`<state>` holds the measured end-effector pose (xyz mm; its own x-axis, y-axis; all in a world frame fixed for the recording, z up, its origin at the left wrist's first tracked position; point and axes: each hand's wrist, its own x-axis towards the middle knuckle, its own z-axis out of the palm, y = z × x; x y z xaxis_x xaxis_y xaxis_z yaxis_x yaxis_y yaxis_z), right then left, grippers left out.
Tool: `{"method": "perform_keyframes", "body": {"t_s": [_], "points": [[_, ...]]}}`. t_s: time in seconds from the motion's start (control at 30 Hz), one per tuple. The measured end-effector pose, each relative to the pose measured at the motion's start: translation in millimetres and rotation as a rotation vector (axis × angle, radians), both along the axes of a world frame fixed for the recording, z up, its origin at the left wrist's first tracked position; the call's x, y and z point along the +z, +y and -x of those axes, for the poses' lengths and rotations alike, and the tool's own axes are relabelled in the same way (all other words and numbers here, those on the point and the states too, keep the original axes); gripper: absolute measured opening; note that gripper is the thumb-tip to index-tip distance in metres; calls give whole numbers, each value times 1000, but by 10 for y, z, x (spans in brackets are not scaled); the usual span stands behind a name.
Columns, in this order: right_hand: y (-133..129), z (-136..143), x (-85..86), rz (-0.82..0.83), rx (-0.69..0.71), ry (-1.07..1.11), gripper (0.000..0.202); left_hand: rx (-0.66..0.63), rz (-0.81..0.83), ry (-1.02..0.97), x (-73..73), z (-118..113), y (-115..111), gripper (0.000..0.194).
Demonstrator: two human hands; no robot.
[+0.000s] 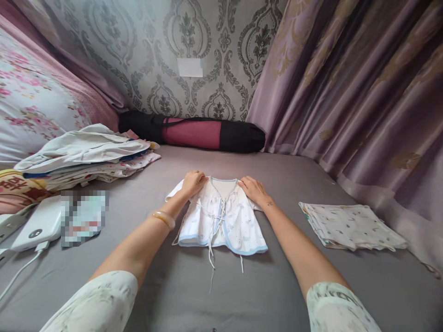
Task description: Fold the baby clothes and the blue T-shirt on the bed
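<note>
A small white baby shirt [204, 221] with light blue trim and a faint print lies spread on the grey sheet, neckline away from me. White tie strings [220, 216] run down its front, and some trail past the lower hem. My left hand [194, 183] is closed on the shirt's left shoulder, its fingers bunched at the cloth. On the opposite shoulder, my right hand [252, 188] pinches the fabric beside the collar. Both forearms partly cover the sleeves, and the fingertips are partly hidden.
Folded printed cloth [353, 226] lies at right. On the left are a pile of clothes [86, 150], a white power bank [43, 221] with a cable, and a blurred-out packet [85, 219]. A black and red rolled bag [192, 133] rests against the wall; curtains [346, 83] hang at right.
</note>
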<state>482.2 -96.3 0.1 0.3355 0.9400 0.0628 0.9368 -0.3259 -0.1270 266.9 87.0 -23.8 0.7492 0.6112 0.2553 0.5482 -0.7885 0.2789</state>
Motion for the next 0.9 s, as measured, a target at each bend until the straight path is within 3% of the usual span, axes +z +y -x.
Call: {"method": "perform_keyframes", "body": {"t_s": [0.23,0.5,0.73,0.9], "points": [[250,-63,-12,75,-5,-67,35,25,-167,126,-43,-121,218,38],[474,-182,-39,103,34,-105,36,-37,-263,163,-78,-237,490,38],[635,-244,-36,114,37,-115,36,-32,-253,157,-97,-317,622,37],[665,-301,-84,70,23,-3,35,17,-143,211,-7,-318,538,32]]}}
